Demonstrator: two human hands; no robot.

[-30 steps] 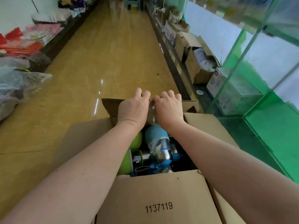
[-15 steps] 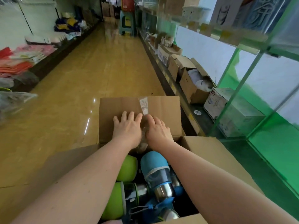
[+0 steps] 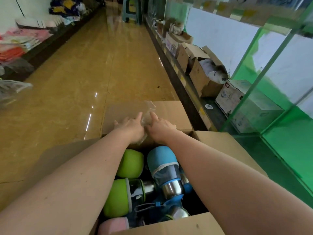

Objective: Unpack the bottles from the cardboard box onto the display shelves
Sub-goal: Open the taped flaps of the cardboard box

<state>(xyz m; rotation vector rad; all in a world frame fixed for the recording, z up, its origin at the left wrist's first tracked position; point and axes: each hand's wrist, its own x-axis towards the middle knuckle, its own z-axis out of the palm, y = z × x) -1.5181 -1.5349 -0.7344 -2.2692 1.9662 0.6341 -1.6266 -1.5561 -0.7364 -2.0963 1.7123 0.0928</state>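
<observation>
- Left hand [image 3: 131, 127] and right hand [image 3: 160, 128], fingers straight, press the far flap [image 3: 169, 112] flat at frame centre, gripping nothing.
- Flap may spring back over the bottles [image 3: 165, 168] once released.

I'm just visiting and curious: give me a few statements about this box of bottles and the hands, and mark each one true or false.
1. The brown cardboard box is open, with bottles lying inside. True.
2. The left hand grips the blue-capped steel bottle. False: both hands lie on the box's far flap, at the strip of clear tape; no bottle is held.
3. A green-sleeved bottle lies to the left of the blue-capped one. True.
4. The right hand rests on the green glass display shelves. False: it is on the flap, apart from the shelves.
5. All the bottles are blue. False: green ones and a pink one show too.
</observation>
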